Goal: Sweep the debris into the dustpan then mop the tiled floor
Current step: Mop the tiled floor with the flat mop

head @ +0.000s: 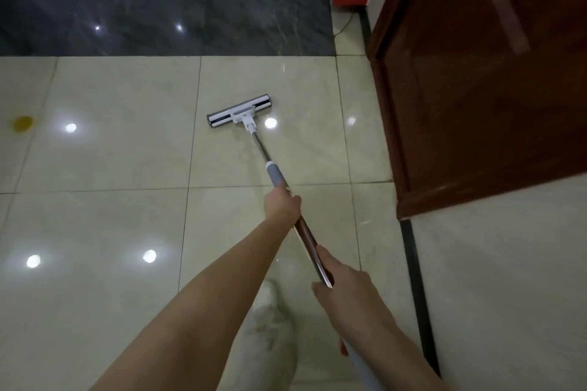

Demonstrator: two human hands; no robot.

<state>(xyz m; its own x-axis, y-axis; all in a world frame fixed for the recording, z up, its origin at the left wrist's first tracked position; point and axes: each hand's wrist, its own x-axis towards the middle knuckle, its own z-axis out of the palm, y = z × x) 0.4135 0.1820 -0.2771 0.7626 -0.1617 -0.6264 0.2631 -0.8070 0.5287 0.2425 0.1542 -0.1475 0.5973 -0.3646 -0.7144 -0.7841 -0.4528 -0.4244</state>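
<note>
The left hand (282,205) gripped the mop handle (260,146) just below its grey sleeve (275,174) and the right hand (344,290) gripped it nearer the body, both clenched round it. The mop head (239,111) lay flat on the tiled floor (111,152) near the dark slab (158,9), so mopping seemed the step in hand. The next stroke probably called for a steady pull back, with the pad kept flat.

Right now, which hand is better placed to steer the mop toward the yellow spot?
Left: the left hand holds the silver metal mop pole further down, nearest the flat white mop head; the right hand holds higher. The round yellow spot lies leftward.
</note>
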